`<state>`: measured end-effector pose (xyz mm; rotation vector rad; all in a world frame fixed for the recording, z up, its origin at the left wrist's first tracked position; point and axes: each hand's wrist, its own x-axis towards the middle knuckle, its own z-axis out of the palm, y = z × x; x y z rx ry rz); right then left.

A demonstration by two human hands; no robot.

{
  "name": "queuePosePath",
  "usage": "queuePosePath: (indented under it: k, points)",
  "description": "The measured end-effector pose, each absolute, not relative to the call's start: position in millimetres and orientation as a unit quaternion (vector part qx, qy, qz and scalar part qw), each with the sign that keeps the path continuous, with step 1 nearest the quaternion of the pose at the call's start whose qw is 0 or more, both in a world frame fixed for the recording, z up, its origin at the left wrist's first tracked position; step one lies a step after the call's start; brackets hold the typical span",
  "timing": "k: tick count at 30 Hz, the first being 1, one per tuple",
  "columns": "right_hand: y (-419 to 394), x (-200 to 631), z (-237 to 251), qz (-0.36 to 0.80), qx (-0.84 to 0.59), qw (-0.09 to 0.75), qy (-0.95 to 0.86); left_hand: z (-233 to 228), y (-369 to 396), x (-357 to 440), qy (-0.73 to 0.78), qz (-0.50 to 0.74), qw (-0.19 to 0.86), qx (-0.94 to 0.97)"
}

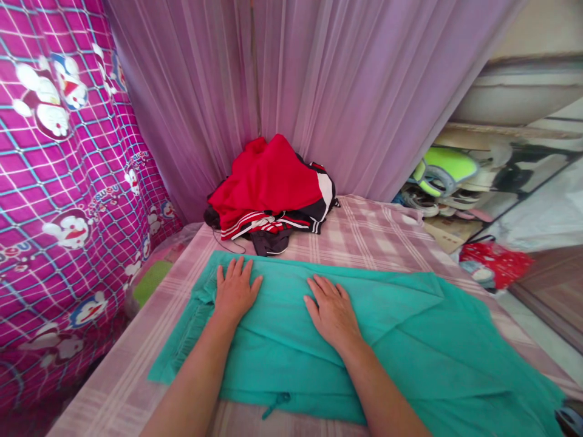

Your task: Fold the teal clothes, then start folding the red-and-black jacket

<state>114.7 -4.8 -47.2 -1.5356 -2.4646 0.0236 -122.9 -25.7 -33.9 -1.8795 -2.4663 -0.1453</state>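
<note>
A teal garment (282, 364) lies spread flat across the plaid cloth, with gathered, elastic-like fabric at its left end and a small cord or tab at its near edge. My left hand (235, 290) rests palm down on it near the gathered end, fingers spread. Palm down on its middle, by a diagonal fold, lies my right hand (331, 309), its fingers stretched out. Neither hand grips anything. The garment's right end runs out toward the lower right corner, where a small dark object (570, 417) partly shows.
Beyond the garment, a heap of red, black and white clothes (273, 182) sits against a purple curtain (300, 73). A pink patterned curtain (68, 182) hangs at left. On the right are shelves with shoes (423, 197) and a red bag (496, 264). Plaid cloth (364, 233) covers the surface.
</note>
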Motion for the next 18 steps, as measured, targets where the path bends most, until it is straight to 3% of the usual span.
queuePosePath:
  k: [18]
  points:
    - [-3.4,115.7,-46.1,0.011,-0.525,0.102,-0.845,-39.4,-25.1,-124.6,-0.789,-0.077,0.022,-0.609]
